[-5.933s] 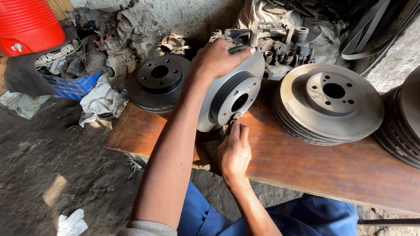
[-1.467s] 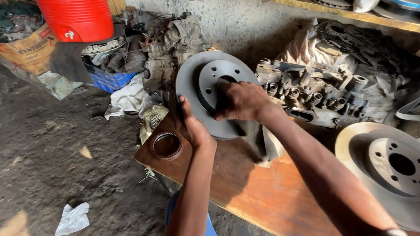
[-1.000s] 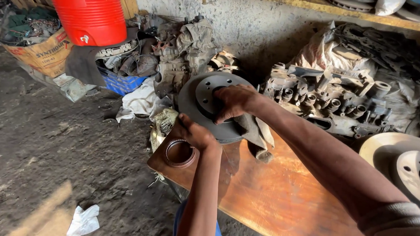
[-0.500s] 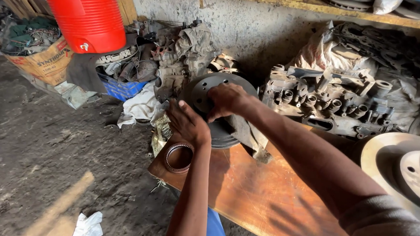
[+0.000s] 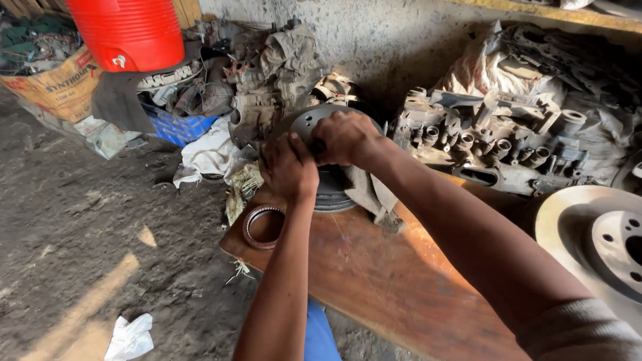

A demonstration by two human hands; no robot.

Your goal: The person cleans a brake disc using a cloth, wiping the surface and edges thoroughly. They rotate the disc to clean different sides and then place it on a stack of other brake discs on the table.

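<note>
Two hands, left hand (image 5: 290, 169) and right hand (image 5: 345, 138), are closed around the brake disc (image 5: 317, 122) at frame centre; judged heavy, rigid, best gripped by its rim.

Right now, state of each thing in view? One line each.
left hand: gripping the brake disc's edge
right hand: gripping the disc's top
brake disc: tilted on edge, over a flat disc
metal ring: flat at the wooden board's corner
second brake disc: lying flat, untouched
red cooler: upright
</note>
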